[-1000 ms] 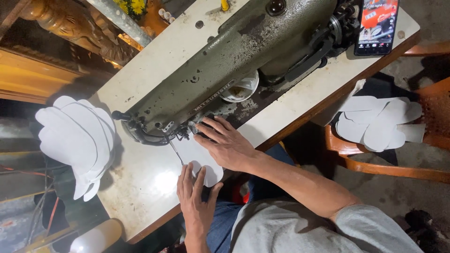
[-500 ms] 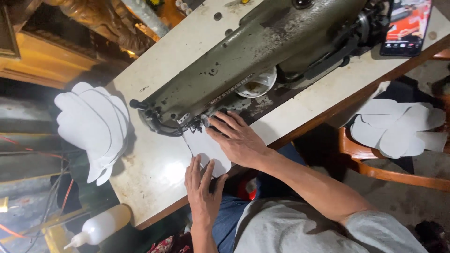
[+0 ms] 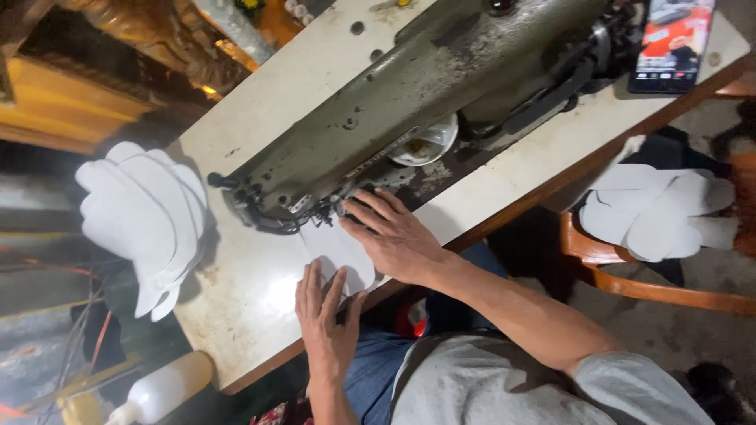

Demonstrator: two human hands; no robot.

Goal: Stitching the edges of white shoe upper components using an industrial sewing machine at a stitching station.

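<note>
A white cut fabric piece lies on the cream table under the needle end of an olive-green sewing machine. My right hand presses flat on the piece close to the needle, fingers spread toward the presser foot. At the table's near edge, my left hand lies flat on the piece's rear part, fingers together. My forearms and grey sleeve come in from the bottom right.
A stack of white cut pieces overhangs the table's left end. More white pieces rest on an orange chair at right. A phone lies beside the machine's far end. A white squeeze bottle sits low at left.
Both hands stay flat on the white piece at the needle, my left hand a little closer to my right. The view has shifted, bringing the squeeze bottle into sight.
</note>
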